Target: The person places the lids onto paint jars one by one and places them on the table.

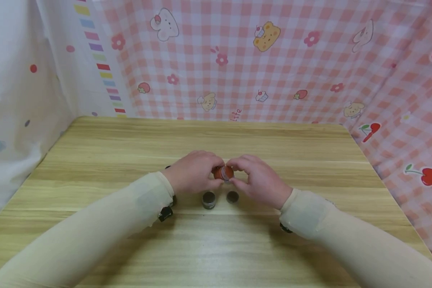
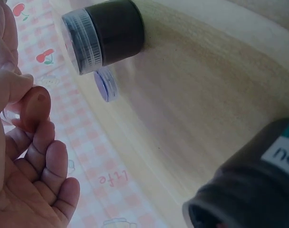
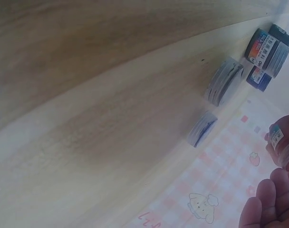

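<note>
Above the table, both hands meet at a small orange-red paint jar [image 1: 219, 173] tilted on its side. My left hand [image 1: 195, 172] grips its body between thumb and fingers; the rounded orange base shows in the left wrist view. Thumb and forefinger of my right hand [image 1: 261, 181] pinch the other end, at the clear, orange-tinted lid [image 1: 230, 172]. The right wrist view catches a label on the jar [image 3: 276, 137]. Just below the hands in the head view stand two small round containers, a taller one [image 1: 209, 200] and a lower one [image 1: 232, 197].
In the left wrist view, a dark jar with a clear cap [image 2: 118, 28] and a dark open-mouthed jar [image 2: 249, 175] lie near that wrist. Several labelled jars [image 3: 265, 50] cluster in the right wrist view. A checkered cloth [image 1: 237, 72] hangs behind the wooden table [image 1: 219, 248].
</note>
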`<act>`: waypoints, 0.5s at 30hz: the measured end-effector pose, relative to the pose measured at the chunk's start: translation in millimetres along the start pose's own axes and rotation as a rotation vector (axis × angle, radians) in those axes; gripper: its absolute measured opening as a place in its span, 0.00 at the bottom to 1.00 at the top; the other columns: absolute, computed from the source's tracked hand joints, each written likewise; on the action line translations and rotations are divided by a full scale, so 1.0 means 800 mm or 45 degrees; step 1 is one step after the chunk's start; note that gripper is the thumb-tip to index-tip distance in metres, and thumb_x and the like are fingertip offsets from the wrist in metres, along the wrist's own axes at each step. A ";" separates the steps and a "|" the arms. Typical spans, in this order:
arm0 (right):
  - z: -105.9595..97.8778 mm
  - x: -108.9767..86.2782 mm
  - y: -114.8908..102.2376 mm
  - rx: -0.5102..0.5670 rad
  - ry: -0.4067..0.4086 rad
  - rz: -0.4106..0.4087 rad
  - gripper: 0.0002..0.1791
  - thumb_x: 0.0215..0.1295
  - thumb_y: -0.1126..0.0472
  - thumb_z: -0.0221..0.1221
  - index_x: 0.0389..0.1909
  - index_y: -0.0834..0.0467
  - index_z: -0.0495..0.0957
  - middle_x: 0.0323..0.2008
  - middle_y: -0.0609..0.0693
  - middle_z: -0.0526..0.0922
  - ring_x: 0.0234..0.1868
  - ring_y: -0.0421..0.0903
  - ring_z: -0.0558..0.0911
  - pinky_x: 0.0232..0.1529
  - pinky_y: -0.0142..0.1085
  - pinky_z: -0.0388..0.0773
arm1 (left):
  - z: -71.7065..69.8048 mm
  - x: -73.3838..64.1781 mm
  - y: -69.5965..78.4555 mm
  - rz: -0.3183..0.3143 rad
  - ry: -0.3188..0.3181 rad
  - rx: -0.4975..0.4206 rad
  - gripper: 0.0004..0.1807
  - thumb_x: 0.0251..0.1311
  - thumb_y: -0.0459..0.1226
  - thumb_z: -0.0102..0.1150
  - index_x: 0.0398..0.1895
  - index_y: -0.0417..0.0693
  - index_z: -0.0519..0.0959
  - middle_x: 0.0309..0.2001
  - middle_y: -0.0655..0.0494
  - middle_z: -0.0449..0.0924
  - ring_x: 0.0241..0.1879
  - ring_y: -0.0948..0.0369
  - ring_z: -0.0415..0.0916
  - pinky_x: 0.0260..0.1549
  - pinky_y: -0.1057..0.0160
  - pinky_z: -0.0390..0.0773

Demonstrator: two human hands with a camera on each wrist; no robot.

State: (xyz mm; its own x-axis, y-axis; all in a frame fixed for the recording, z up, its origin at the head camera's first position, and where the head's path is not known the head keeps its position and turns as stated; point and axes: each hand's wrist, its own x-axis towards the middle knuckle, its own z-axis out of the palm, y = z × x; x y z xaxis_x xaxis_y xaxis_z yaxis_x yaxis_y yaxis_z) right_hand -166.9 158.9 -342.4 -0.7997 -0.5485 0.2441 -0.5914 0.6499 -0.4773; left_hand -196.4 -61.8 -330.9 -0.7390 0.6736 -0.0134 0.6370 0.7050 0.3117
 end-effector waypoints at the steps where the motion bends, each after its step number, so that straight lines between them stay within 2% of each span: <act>1: 0.000 0.000 0.000 0.000 0.001 -0.004 0.18 0.67 0.63 0.71 0.56 0.56 0.83 0.52 0.50 0.87 0.55 0.48 0.84 0.60 0.47 0.82 | 0.000 0.000 0.000 0.002 -0.002 -0.006 0.09 0.66 0.49 0.68 0.40 0.57 0.81 0.34 0.64 0.81 0.37 0.61 0.74 0.51 0.55 0.73; 7: -0.001 0.000 0.000 0.016 -0.001 -0.003 0.18 0.67 0.63 0.70 0.56 0.56 0.82 0.53 0.50 0.87 0.55 0.49 0.84 0.60 0.47 0.82 | -0.001 0.001 -0.001 0.011 0.004 -0.016 0.09 0.66 0.49 0.68 0.38 0.57 0.81 0.35 0.61 0.82 0.37 0.61 0.74 0.50 0.55 0.73; 15: -0.001 -0.001 0.000 0.059 -0.014 0.054 0.14 0.69 0.60 0.70 0.52 0.58 0.82 0.49 0.51 0.86 0.51 0.49 0.84 0.57 0.48 0.82 | -0.004 0.000 0.004 0.003 0.030 0.023 0.10 0.66 0.49 0.69 0.39 0.56 0.82 0.36 0.58 0.84 0.37 0.60 0.73 0.49 0.54 0.72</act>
State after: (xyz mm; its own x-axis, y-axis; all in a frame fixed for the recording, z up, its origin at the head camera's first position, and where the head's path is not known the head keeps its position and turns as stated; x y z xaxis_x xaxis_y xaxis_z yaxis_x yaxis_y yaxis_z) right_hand -166.4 159.7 -341.5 -0.8228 -0.5266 0.2137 -0.5512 0.6480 -0.5256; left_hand -195.2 -59.8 -327.1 -0.7422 0.6701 0.0095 0.6424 0.7074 0.2947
